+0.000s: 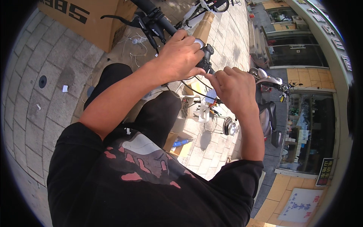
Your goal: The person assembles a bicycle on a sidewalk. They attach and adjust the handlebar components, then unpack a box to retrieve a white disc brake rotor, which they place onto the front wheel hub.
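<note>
A black bicycle handlebar [167, 25] runs diagonally from the upper left down toward the middle of the view. My left hand [180, 56] is closed over it, with a shiny silver rounded part just beyond the fingers. Farther along the same bar my right hand [233, 87] is closed, its fingers curled and its thumb turned toward my left hand. Between the two hands shows a black clamp-like part [206, 56]. A black brake lever [121, 19] sticks out at the bar's far left. Dark cables [196, 90] hang beneath the hands. My palms hide what lies under them.
A large cardboard box [79, 22] stands at the upper left. Below the bar lie a small wheel [229, 126], tools and a blue object [182, 143] in a carton. A parked scooter [270, 81] and shop fronts line the right. Paving surrounds my knees.
</note>
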### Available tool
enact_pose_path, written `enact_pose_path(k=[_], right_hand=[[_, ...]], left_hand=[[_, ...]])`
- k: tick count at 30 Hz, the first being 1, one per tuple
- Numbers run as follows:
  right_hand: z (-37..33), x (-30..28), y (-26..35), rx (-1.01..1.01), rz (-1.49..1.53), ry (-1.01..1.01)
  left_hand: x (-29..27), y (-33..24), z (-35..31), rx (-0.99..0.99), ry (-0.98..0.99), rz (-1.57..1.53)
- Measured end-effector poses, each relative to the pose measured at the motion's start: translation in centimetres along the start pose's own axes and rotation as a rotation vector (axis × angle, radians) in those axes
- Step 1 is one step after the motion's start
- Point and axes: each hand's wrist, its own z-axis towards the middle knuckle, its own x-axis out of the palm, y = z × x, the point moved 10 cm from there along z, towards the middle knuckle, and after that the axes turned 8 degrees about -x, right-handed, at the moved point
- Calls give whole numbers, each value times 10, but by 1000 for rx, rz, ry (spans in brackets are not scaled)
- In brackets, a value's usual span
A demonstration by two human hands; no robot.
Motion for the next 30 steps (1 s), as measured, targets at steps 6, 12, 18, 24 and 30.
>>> enact_pose_path(k=[6,12,18,24,30], right_hand=[[10,1,-5,-52,1,112],[16,5,-4,-77,-10,155],[30,10,0,-141,-50,322],[51,22,6,-202,-108,555],[66,27,24,-310,-190,640]], left_hand=[[0,-2,0,0,-15,-10],[2,-1,0,5,-23,-4],[4,-1,0,-1,-5,-3],[4,0,0,-5,12,-10],[-6,-4,1,4,-22,-36]])
